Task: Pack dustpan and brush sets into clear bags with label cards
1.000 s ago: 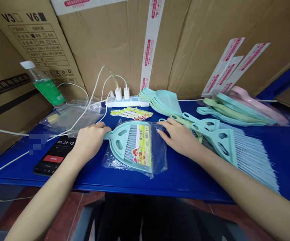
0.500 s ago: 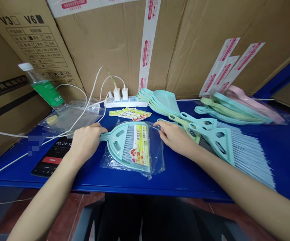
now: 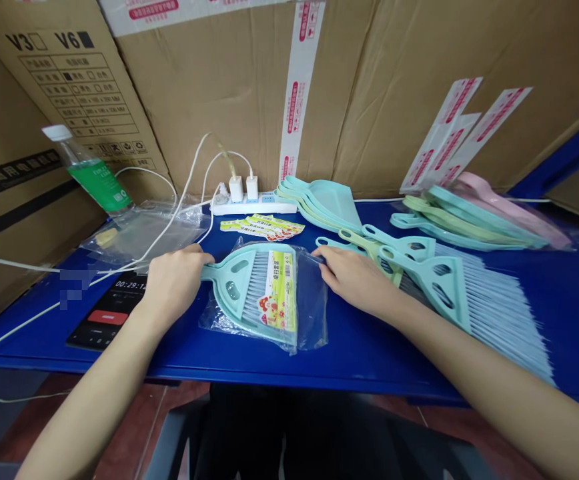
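A mint-green dustpan (image 3: 221,301) with a matching hand brush (image 3: 256,288) on it lies inside a clear plastic bag (image 3: 312,323) on the blue table. A yellow-green printed label card (image 3: 280,293) sits over the bristles. My left hand (image 3: 175,280) is closed round the handle end of the set, so the handle is mostly hidden. At the bag's right side, my right hand (image 3: 352,275) pinches the upper edge of the plastic. Beside and partly behind my right forearm are several loose hand brushes (image 3: 444,287), mint and light green.
Stacked dustpans (image 3: 337,200) stand by a white power strip (image 3: 254,205), with loose label cards (image 3: 262,227) in front. Bagged dustpans (image 3: 479,220) lie at the back right. At left are a phone (image 3: 107,317), white cables, clear bags (image 3: 154,230) and a tilted bottle (image 3: 97,180). Cardboard boxes (image 3: 239,87) line the back.
The view has shifted slightly. My left hand stays on the handle and my right hand on the bag's edge; the bagged set has barely moved.
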The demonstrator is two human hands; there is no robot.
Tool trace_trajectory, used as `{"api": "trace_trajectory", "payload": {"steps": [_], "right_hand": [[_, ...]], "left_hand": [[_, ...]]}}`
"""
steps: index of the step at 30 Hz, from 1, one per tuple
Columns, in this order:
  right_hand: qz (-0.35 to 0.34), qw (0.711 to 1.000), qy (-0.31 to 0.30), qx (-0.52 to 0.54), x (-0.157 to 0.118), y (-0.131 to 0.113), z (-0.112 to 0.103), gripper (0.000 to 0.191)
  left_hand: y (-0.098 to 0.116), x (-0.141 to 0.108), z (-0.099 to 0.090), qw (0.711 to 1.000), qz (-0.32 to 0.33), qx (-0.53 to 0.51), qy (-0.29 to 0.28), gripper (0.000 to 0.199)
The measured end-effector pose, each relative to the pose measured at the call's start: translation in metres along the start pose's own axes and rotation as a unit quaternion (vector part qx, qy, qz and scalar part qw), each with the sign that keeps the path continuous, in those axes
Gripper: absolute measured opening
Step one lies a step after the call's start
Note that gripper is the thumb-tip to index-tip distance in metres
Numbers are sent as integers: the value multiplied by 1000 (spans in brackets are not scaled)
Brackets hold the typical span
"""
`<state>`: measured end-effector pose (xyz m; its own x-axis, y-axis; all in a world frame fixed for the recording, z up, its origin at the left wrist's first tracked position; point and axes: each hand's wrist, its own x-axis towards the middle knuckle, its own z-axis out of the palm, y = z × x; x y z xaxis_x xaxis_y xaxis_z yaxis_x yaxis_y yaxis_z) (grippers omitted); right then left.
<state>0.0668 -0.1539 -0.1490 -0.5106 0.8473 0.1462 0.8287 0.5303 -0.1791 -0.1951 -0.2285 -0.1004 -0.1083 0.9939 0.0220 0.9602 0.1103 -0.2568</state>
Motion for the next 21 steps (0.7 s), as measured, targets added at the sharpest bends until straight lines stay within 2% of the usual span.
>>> {"api": "trace_trajectory", "payload": {"steps": [3,5,8,12,14,16,19,21], "right_hand": [[-6,1000,19,14,-1,1,-1,29],[-12,999,36,29,0,2,-1,35],[-32,997,52,57,2,4,1,42],[-64,993,57,84,6,6,5,38],[-74,991,58,92,8,6,6,38],[-78,991,56,96,9,6,7,38],[-79,991,51,97,9,5,5,40],[-77,992,46,93,7,5,3,43]], "left_hand": [[0,-1,0,1000,-1,2,2,50],[0,-1,1,1000,3,8,12,49],[-1,-1,2,999,15,19,34,49],[0,1,5,995,56,4,82,46],[2,0,8,984,137,-36,112,40],[4,-2,10,956,248,-99,123,36],[8,-7,12,894,386,-209,91,32],[10,-9,13,858,435,-264,61,30]]}}
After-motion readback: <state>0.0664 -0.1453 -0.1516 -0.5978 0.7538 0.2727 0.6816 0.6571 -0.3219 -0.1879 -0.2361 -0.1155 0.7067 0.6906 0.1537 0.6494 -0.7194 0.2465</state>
